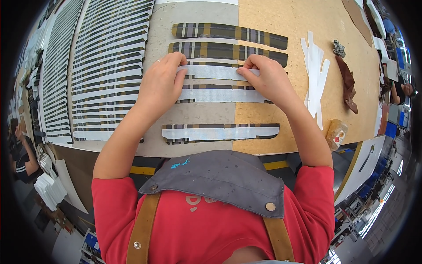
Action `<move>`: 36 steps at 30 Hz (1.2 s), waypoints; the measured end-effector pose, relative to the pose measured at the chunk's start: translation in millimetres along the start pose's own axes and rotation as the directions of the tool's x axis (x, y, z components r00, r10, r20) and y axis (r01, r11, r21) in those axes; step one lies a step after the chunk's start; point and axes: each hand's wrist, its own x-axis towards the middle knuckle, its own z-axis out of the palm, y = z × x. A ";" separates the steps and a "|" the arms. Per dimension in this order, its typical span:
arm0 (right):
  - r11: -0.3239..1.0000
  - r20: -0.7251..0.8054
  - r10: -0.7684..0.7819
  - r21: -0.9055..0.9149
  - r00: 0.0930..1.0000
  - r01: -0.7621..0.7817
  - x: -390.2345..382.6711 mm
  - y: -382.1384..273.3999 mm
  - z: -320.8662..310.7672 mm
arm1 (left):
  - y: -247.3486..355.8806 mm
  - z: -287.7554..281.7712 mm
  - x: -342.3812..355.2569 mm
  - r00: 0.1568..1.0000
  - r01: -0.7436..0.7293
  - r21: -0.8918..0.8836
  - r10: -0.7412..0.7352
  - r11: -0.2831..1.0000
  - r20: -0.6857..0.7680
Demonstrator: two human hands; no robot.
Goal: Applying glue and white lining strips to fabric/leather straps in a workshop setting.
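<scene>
Pressing down with both hands, I have a white strip (211, 72) pinned flat on a plaid piece (228, 66) at the middle of the table (281, 26). My left hand (160, 83) covers the strip's left end, fingers together and curled, tips pushing on the tape. My right hand (268, 79) sits on the right part of the strip, fingers bunched with the tips pinching at its upper edge.

I count five plaid pieces laid out in a column before me. The top two (228, 31) are bare, showing dark and tan checks. The third is the one under my hands. The fourth (224, 94), just below, already carries a white strip along its length. The fifth (220, 132) lies nearest my body, apart from the others, also taped white.

Left of my hands, two long stacks of finished pieces (110, 66) run up the table, fanned in overlapping rows; I cannot count them singly. To the right lies a loose bunch of spare white strips (314, 75), a few at least, crossing each other. Beyond them is one brown scrap (347, 83), one small grey lump (338, 48) above it, and one clear bag (336, 134) near the table edge.
</scene>
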 end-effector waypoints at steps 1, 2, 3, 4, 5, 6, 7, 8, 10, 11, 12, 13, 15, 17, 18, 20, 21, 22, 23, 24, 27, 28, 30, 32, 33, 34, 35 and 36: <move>1.000 -0.008 -0.011 -0.014 1.000 0.011 -0.3 -0.5 0.3 | 0.4 -0.1 0.1 1.000 0.003 0.000 -0.003 1.000 0.006; 0.999 -0.017 -0.023 -0.028 1.000 0.022 -0.6 -1.0 0.7 | 0.8 -0.2 0.1 1.000 0.006 0.001 -0.006 1.000 0.012; 0.999 -0.016 -0.025 -0.027 1.000 0.025 -0.8 -1.4 1.1 | 0.8 -0.2 0.1 1.000 0.008 0.003 -0.008 1.000 0.011; 0.999 -0.020 -0.026 -0.028 0.999 0.026 -1.3 -1.3 1.3 | 0.8 0.1 0.1 1.000 -0.004 0.007 0.004 1.000 0.005; 0.999 -0.024 -0.027 -0.030 0.999 0.027 -1.8 -1.2 1.4 | 0.8 0.4 0.1 1.000 -0.016 0.011 0.016 1.000 -0.001; 0.999 -0.023 -0.031 -0.029 0.999 0.030 -2.1 -1.3 1.6 | 0.6 0.7 0.0 1.000 -0.013 0.013 0.013 1.000 -0.002; 0.999 -0.025 -0.028 -0.031 0.999 0.027 -2.5 -1.4 1.7 | 0.4 1.2 -0.1 1.000 -0.016 0.003 0.016 1.000 -0.002; 0.999 -0.027 -0.026 -0.034 0.999 0.025 -2.3 -1.6 2.1 | -0.1 1.3 -0.4 1.000 -0.018 -0.007 0.018 1.000 -0.002; 0.999 -0.021 -0.028 -0.036 0.999 0.027 -1.6 -1.3 2.4 | -0.1 1.3 -0.5 1.000 -0.014 -0.008 0.014 1.000 -0.002; 0.999 -0.016 -0.028 -0.038 0.999 0.028 -1.2 -1.2 2.6 | -0.3 1.4 -0.7 1.000 -0.012 -0.010 0.012 1.000 0.000; 0.999 -0.018 -0.029 -0.039 0.999 0.028 -1.8 -1.7 2.3 | 0.2 1.4 -0.8 1.000 -0.013 -0.010 0.013 1.000 -0.002; 0.999 -0.021 -0.031 -0.045 0.999 0.030 -2.6 -2.4 2.0 | 0.7 1.5 -1.1 1.000 -0.016 -0.007 0.016 1.000 -0.002; 0.998 -0.025 -0.031 -0.052 0.999 0.030 -3.1 -2.7 2.2 | 1.3 1.3 -0.9 1.000 -0.020 -0.005 0.020 1.000 -0.001; 0.997 -0.036 -0.048 -0.056 0.998 0.046 -3.2 -2.3 3.4 | 2.4 0.3 -0.2 0.997 -0.039 0.093 0.033 0.995 0.065; 0.998 -0.038 -0.044 -0.057 0.998 0.042 -3.1 -2.6 3.4 | 5.5 -1.4 0.4 0.997 -0.043 0.090 0.037 0.995 0.067; 0.997 -0.035 -0.043 -0.071 0.998 0.041 -3.1 -3.5 3.1 | 16.2 -4.5 -0.2 0.996 -0.085 0.379 0.082 0.921 0.024; 0.997 -0.038 -0.042 -0.071 0.998 0.039 -3.3 -3.7 3.4 | 19.7 -1.6 -2.7 0.996 -0.088 0.379 0.086 0.921 0.024; 0.995 -0.035 -0.051 -0.087 0.998 0.048 -3.6 -3.2 3.8 | 22.8 4.5 -5.8 0.982 -0.187 0.339 0.184 0.922 0.042; 0.993 -0.032 -0.059 -0.102 0.998 0.056 -4.0 -3.1 3.9 | 26.2 10.6 -9.5 0.958 -0.285 0.295 0.281 0.912 0.057; 0.993 -0.034 -0.058 -0.104 0.998 0.054 -4.6 -4.4 3.9 | 30.6 15.1 -14.3 0.955 -0.283 0.254 0.248 0.925 0.163; 0.991 -0.040 0.034 -0.130 0.999 -0.039 -8.2 -6.7 0.7 | 32.1 21.2 -21.7 0.955 -0.267 0.240 0.224 0.933 0.194; 0.987 -0.070 0.031 -0.153 0.997 -0.042 -9.9 -5.2 -2.4 | 32.6 20.9 -22.2 0.954 -0.272 0.235 0.230 0.933 0.193; 0.982 -0.099 0.028 -0.182 0.995 -0.046 -14.7 2.0 -9.7 | 32.5 19.3 -22.8 0.956 -0.260 0.246 0.212 0.934 0.205; 0.996 -0.153 0.003 -0.090 0.988 -0.017 -22.6 16.9 -18.4 | 32.3 20.0 -23.6 0.956 -0.262 0.248 0.215 0.933 0.200; 0.995 -0.155 0.005 -0.095 0.988 -0.020 -27.6 25.7 -21.6 | 32.3 20.2 -24.0 0.955 -0.267 0.252 0.220 0.930 0.201; 0.999 -0.161 0.034 -0.023 0.986 -0.039 -32.4 34.8 -24.1 | 32.4 20.5 -24.3 0.954 -0.269 0.248 0.223 0.930 0.199; 0.997 -0.165 0.063 0.049 0.984 -0.056 -35.3 39.2 -25.7 | 32.4 20.9 -24.6 0.955 -0.268 0.256 0.220 0.929 0.200; 0.997 -0.166 0.066 0.047 0.984 -0.059 -36.5 38.8 -27.3 | 32.3 21.5 -24.6 0.955 -0.267 0.264 0.217 0.927 0.203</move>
